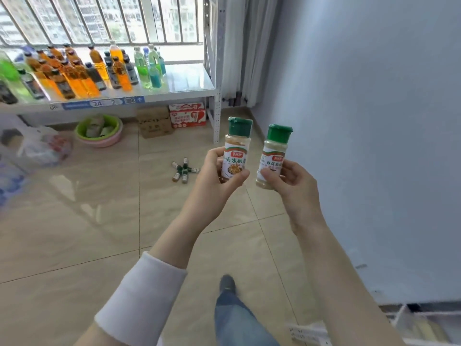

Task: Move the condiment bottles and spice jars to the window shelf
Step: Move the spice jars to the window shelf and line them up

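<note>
Beneath the two grips, a denim-clad leg and dark shoe [227, 283] step onto a glossy tiled floor. Above it, the left hand [219, 176] wraps its thumb and fingers round the lower half of a green-capped spice jar [235, 156] of orange-brown seasoning, held upright. Just beside it and not touching, the right hand [289, 181] pinches the base of a second jar [273, 158], also green-capped, filled with pale powder and tilted slightly. Both caps look closed. Past the left grip, a small cluster of jars [184, 169] lies on the floor, tipped on their sides. Beyond and up-left of both grips stands the window shelf [189, 78], its left part crowded with condiment bottles [82, 71] and its right end bare. The step in hand appears to be carrying this pair to the shelf. Doing it well likely means keeping both jars upright, walking round the floor cluster rather than over it, and setting each jar on the bare right end, back from the front edge and clear of the tall bottles.
</note>
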Demonstrator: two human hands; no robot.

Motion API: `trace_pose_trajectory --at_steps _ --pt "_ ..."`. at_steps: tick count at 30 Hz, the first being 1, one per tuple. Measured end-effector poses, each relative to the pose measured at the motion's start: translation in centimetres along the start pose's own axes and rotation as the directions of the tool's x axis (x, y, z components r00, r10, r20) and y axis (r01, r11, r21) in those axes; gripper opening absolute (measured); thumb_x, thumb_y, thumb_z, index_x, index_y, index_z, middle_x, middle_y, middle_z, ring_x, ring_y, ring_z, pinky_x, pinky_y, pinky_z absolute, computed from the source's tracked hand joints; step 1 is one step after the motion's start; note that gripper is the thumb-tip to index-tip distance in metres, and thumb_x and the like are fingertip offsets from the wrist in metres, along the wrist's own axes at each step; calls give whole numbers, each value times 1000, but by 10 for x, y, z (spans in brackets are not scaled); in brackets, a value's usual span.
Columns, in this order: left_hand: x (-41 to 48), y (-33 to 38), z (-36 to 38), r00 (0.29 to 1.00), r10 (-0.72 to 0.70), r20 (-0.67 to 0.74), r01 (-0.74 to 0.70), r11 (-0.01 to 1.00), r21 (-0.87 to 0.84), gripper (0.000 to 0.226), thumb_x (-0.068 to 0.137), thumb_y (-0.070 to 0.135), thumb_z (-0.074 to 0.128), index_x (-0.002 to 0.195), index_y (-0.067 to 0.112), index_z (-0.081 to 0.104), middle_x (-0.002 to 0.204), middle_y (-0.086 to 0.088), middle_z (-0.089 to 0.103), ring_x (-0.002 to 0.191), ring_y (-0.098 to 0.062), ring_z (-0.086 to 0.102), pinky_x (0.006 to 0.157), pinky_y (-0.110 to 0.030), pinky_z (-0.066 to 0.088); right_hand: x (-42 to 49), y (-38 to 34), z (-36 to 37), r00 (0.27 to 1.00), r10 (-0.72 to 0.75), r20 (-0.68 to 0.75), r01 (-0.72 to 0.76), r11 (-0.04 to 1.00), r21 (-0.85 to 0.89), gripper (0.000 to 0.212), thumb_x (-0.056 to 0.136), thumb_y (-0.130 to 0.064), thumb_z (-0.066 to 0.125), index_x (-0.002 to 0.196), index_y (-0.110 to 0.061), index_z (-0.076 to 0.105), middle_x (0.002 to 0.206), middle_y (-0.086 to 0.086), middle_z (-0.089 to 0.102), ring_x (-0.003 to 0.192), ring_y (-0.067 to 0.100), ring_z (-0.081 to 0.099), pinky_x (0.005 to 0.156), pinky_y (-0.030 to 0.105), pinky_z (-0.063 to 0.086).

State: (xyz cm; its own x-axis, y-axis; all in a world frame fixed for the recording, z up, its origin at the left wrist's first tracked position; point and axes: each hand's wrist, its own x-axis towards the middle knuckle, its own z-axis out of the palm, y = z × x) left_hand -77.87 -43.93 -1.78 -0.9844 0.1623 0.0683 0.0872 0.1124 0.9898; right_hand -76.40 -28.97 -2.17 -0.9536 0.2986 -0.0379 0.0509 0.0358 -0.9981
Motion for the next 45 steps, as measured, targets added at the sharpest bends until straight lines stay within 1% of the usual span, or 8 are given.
trace_pose_trajectory --at_steps 13,17,21,26,31,35,42,45 --pt "259 -21 -58 969 -59 -241 58 998 -9 39 84 20 63 116 21 42 109 -4 61 96 -15 62 77 -23 54 265 -21 109 985 -1 170 -6 999 38 30 71 -16 76 92 -29 58 93 -5 68 85 9 66 62 13 50" --pt "340 -37 -94 960 -52 -277 49 999 -14 36 85 19 63 114 24 41 101 5 60 93 -12 60 75 -18 53 342 -21 156 983 -8 184 6 1000 14 30 71 -16 77 96 -22 60 92 -3 69 79 7 66 61 14 50" --pt "434 -45 -138 960 -18 -278 15 1000 -13 36 84 22 63 114 26 43 105 5 60 99 -13 59 87 -31 52 421 -37 205 985 -52 163 54 999 -6 30 70 -15 77 96 -20 61 91 -3 70 72 0 65 61 11 49" --pt "542 -33 -194 972 21 -233 -20 1000 5 36 85 27 62 115 28 40 108 6 59 98 -7 59 78 -17 49 518 -71 261 990 -80 120 90 993 -82 32 71 -21 76 98 -24 60 96 -6 69 84 5 66 68 13 51" --pt "632 -38 -226 978 -7 -208 2 1000 -24 36 86 25 61 116 28 39 109 5 58 99 -10 59 85 -24 51 599 -80 305 993 -59 97 64 997 -48 30 70 -23 77 95 -27 61 93 -7 70 87 9 66 71 17 50" --pt "699 -45 -240 978 -4 -208 2 1000 -10 34 86 22 60 114 27 41 108 4 59 97 -10 60 75 -13 51 668 -83 329 992 -39 123 46 997 -55 35 66 -26 77 97 -26 61 95 -5 69 87 9 66 77 21 50" --pt "834 -47 -250 953 13 -304 -3 999 35 34 86 22 60 116 23 44 106 2 61 94 -13 61 76 -16 52 830 -107 363 966 -110 234 122 992 -35 50 69 -32 73 114 -17 55 107 1 66 94 17 65 79 20 52" --pt "895 -43 -249 923 25 -384 -19 1000 20 31 85 19 63 110 27 47 100 1 62 90 -14 60 79 -25 52 908 -128 383 935 -167 313 185 982 -30 35 74 -26 73 104 -22 56 101 -3 66 89 12 66 68 10 50"
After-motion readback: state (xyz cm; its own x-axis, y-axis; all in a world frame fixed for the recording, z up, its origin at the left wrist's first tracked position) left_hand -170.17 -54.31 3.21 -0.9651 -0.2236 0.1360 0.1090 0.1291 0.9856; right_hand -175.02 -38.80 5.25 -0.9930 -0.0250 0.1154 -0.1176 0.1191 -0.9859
